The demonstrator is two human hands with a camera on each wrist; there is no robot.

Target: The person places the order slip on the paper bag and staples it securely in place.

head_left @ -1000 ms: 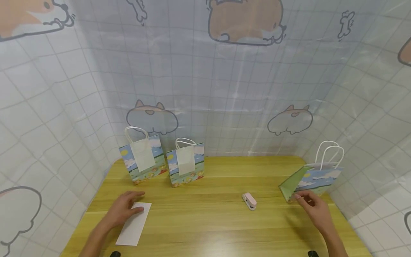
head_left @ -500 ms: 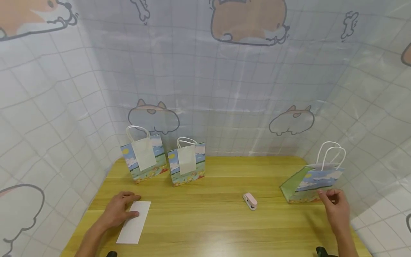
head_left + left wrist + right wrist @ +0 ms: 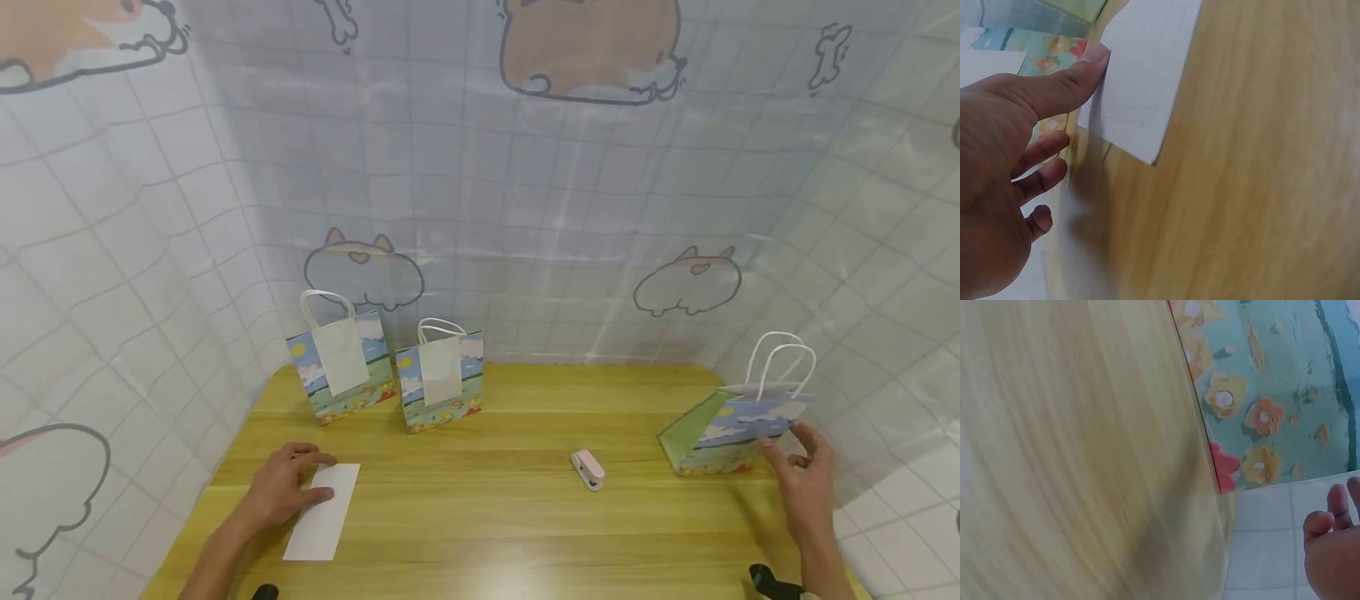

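Left grip (image 3: 281, 487) lay loose, thumb on white card (image 3: 327, 521); right grip (image 3: 808, 475) hung, seemingly unclosed, beside patterned bag (image 3: 735, 435), table's (image 3: 480, 508) right edge.

Counter (image 3: 510, 575): lit softly from above, with a white shiny spot near me.
Back curtain (image 3: 562, 192): a bit gray, with pale, shiny streaks.
Left hand (image 3: 994, 162): its wrist picture is blurry, with a soft, dark shadow on the wood.
White card (image 3: 1141, 62): tiny dots, too fuzzy to read.
Right hand (image 3: 1338, 562): its wrist picture is dim and bluish, and the wood lines bend.
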